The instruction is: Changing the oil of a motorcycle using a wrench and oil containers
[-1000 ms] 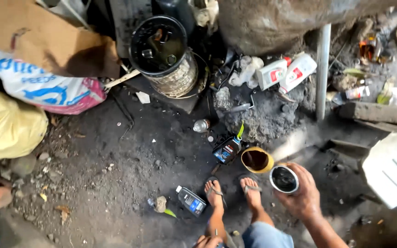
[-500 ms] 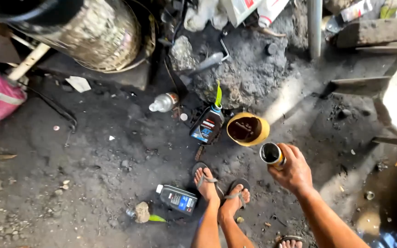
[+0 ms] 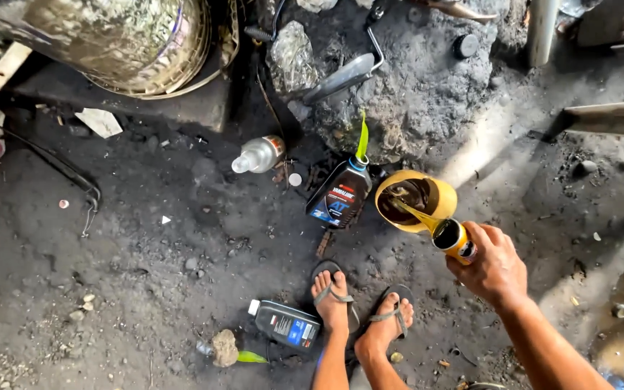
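Observation:
My right hand [image 3: 495, 266] grips a small yellow can [image 3: 455, 239], tilted toward the left. A thin stream of yellowish liquid runs from it into a yellow tub [image 3: 415, 200] of dark liquid on the oily ground. A dark oil bottle [image 3: 340, 195] with a green funnel leaf in its neck lies just left of the tub. My feet in flip-flops [image 3: 359, 307] stand below it. My left hand is out of view.
Another dark bottle [image 3: 286, 323] lies left of my feet beside a stone [image 3: 223, 347]. A clear plastic bottle [image 3: 258, 154] lies further up. A grimy drum in a basket [image 3: 135, 40] stands top left. A rock pile [image 3: 413, 79] and a metal post [image 3: 543, 29] are behind.
The view has moved closer and lower over the ground. My right hand has tipped the small can from upright toward the yellow tub, and liquid now pours out.

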